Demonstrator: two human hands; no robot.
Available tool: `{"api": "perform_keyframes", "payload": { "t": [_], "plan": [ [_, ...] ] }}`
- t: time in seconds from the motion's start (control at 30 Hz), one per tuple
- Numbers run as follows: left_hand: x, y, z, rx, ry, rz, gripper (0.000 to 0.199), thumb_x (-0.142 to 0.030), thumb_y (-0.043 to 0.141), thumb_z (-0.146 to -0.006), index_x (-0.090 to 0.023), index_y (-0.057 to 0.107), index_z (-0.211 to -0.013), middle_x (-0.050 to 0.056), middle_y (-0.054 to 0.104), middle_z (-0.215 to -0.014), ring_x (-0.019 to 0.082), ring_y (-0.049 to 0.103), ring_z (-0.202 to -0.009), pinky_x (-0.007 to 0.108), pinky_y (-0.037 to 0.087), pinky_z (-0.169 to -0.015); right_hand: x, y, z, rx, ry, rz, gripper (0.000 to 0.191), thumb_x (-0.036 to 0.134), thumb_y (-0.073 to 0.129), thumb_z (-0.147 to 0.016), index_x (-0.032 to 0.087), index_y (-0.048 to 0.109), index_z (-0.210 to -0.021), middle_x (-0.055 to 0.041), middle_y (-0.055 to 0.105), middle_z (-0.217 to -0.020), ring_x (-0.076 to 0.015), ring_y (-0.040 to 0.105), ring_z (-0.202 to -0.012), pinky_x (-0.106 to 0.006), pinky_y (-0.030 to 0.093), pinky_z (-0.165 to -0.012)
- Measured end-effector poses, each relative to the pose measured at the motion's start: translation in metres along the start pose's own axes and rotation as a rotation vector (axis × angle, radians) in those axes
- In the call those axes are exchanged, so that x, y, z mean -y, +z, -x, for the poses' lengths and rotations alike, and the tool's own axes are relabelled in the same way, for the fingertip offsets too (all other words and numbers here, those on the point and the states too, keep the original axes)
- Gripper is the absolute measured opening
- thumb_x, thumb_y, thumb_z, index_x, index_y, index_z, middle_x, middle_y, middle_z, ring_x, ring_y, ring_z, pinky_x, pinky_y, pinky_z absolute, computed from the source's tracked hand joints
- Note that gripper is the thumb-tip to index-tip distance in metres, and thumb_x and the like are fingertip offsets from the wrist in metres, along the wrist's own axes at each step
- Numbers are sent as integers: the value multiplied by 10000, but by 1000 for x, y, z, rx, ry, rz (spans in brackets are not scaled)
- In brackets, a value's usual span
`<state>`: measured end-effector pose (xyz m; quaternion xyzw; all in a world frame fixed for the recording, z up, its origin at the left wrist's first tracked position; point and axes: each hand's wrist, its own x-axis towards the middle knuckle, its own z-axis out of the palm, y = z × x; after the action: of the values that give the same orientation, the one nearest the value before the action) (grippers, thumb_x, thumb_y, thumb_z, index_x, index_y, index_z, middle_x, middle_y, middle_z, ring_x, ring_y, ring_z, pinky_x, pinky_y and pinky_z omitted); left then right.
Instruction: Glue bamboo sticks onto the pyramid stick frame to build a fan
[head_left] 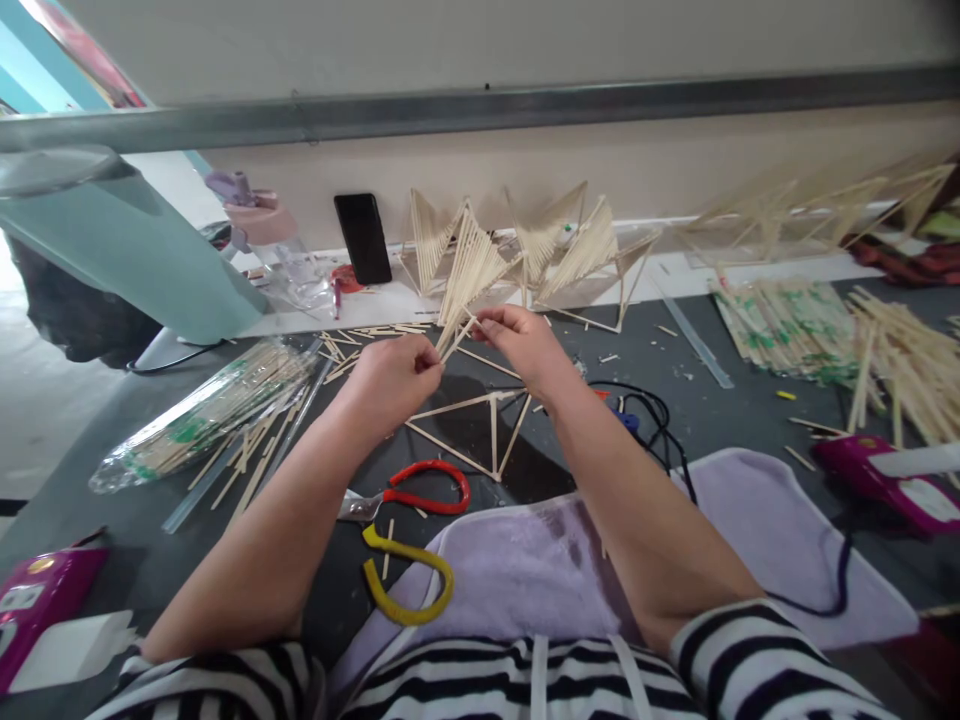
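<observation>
A fan-shaped structure of thin wooden sticks (471, 262) rises between my two hands in the head view. My left hand (401, 375) is closed, its thumb and fingers pinching the lower end of the structure. My right hand (521, 343) pinches a stick at the structure's lower right side. Below them on the dark table lies a flat triangular frame of sticks (493, 435). Scissors (427, 490) with one red and one yellow handle lie nearer to me, beside my left forearm.
More stick structures (559, 245) stand along the wall, beside a black phone (363, 240). Bagged sticks (217, 410) lie left, with a tall teal container (142, 250) behind. At right are stick bundles (791, 325), a magenta device (885, 480) and a black cord (664, 425).
</observation>
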<state>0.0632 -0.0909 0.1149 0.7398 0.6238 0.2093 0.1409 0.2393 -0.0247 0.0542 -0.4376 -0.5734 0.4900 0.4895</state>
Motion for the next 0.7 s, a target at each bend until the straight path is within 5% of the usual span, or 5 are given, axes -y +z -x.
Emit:
{"api": "perform_keyframes", "payload": {
  "t": [0.7],
  "plan": [
    [1,10,-1,-37,33,-148,116,-222,522,-809,-206,610,-734,33,671,-727,196,598,-703,297,385,-653,1,5,2,-9,28,-114,99,258,640,-816,178,648,-875,-15,713,-814,-119,658,-758,-310,517,-830]
  ]
}}
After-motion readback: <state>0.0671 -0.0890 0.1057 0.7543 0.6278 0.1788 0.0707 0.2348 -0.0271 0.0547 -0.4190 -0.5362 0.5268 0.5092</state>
